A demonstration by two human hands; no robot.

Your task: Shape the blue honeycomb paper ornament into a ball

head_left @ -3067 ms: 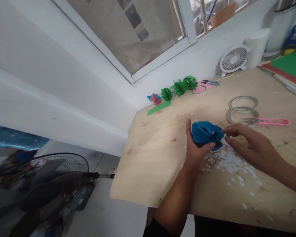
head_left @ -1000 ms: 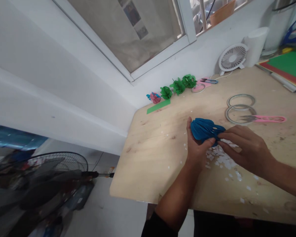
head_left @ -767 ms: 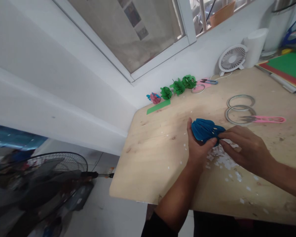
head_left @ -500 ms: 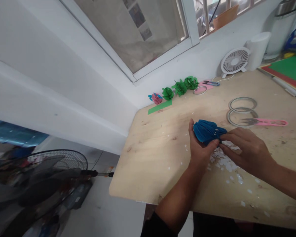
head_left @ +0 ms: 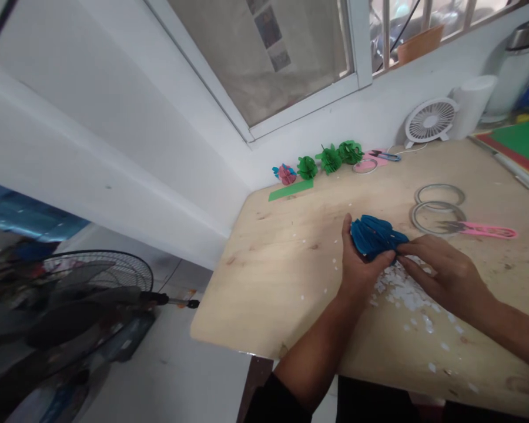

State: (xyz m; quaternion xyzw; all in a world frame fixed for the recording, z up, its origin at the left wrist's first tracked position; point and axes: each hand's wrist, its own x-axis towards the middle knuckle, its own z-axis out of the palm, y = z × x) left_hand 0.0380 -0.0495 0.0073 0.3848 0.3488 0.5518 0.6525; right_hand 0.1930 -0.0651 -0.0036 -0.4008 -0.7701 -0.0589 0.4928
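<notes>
A folded blue paper piece (head_left: 372, 235) with many layers is held above the wooden table (head_left: 264, 282). My left hand (head_left: 361, 270) cups it from the left and below, thumb pressed on its lower edge. The fingers of my right hand (head_left: 441, 267) pinch its right end. White paper scraps (head_left: 408, 288) are scattered beneath and beside my hands. Right of the blue paper, two metal rings (head_left: 438, 217) overlap, with pink-handled snips (head_left: 489, 230) whose blades lie across one ring.
Along the wall stand green paper balls (head_left: 330, 158), a pink and blue one (head_left: 285, 174) and a green strip (head_left: 291, 190). Blue snips (head_left: 385, 155) lie near a small white fan (head_left: 431, 120). Coloured sheets (head_left: 518, 147) are at the right; a black floor fan (head_left: 101, 276) stands left.
The camera view has shifted slightly. Both hands keep their hold on the blue paper, whose layers look slightly more spread apart.
</notes>
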